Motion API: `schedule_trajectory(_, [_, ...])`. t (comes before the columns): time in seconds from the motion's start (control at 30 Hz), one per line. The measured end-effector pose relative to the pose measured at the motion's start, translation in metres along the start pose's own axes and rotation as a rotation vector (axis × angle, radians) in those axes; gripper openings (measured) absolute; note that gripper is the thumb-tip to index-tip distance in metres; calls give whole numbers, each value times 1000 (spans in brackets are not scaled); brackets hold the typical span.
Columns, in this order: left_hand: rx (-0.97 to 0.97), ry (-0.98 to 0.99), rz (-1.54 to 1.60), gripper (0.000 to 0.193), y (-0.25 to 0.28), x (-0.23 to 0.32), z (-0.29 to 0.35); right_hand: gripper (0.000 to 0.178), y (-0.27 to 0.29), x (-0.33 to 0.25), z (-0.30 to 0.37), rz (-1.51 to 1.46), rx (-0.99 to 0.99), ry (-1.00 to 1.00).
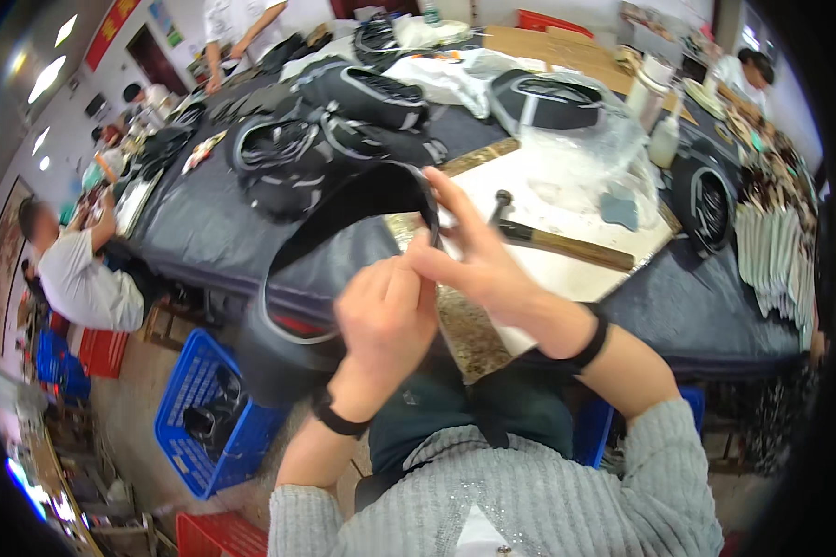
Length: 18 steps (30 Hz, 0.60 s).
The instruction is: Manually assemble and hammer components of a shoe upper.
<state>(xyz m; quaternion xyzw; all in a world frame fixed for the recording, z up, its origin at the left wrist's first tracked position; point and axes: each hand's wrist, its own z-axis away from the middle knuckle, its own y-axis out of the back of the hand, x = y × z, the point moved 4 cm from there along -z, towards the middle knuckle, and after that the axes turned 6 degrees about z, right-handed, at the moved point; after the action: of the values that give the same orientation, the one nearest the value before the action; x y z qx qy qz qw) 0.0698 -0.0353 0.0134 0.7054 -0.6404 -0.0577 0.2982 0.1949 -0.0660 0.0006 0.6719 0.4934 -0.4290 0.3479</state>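
Observation:
Between my hands is a long, curved black panel (293,357) with a light grey edging, bent into an open loop. My left hand (385,302) is closed on its near side, fingers bunched at the edge. My right hand (488,269) grips the upper end, its thumb pressed close to the left fingers and its other fingers behind the band. The exact pinch point is hidden by the fingers. Just beyond my right hand a hammer (571,244) with a wooden handle lies on a white board (567,292).
Bundled black pieces with grey edging (279,153) are heaped on the dark-covered table (204,218). Clear plastic (585,158), a white bottle (664,139) and stacked pale pieces (769,255) lie to the right. A blue crate (181,408) stands on the floor; a seated person (88,274) works at left.

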Motion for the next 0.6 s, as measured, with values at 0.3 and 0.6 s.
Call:
schedule_trajectory(0.3, [-477,240,722,58,48,32,-24,28,76,40,-16,140,59,-468])
schedule_trajectory(0.6, [-607,430,620,14,-51,-54,-52,37,85,-20,-7,421,-306,-484])
